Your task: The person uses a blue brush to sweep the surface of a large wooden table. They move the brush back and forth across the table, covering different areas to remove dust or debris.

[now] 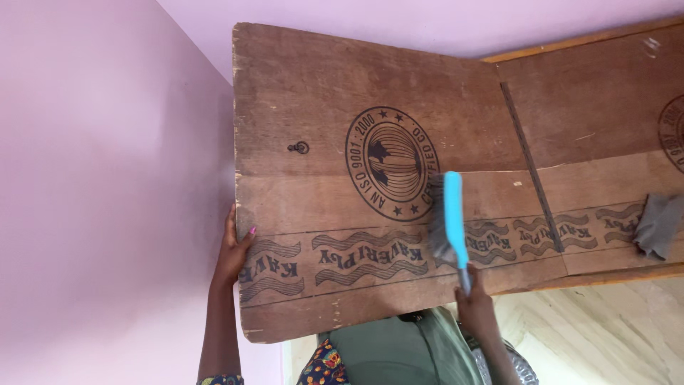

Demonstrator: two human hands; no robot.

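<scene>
Head view, tilted upward at a hinged plywood door (370, 178) swung open under a lilac ceiling. Left hand (234, 251) at eight o'clock, grip spread flat against the door's outer edge, thumb on the face, fingers wrapped behind. Right hand (476, 308) at five o'clock, grip pressed together around the lower end of a blue-handled brush (449, 224). Brush upright near centre, dark bristles turned toward nine o'clock and touching the stamped wood just beside a round black emblem. Small metal ring (298, 147) at ten o'clock from the brush. Grey cloth (658, 224) at three o'clock, resting against the fixed panel, well apart from both hands. Green fabric below, at six o'clock.
</scene>
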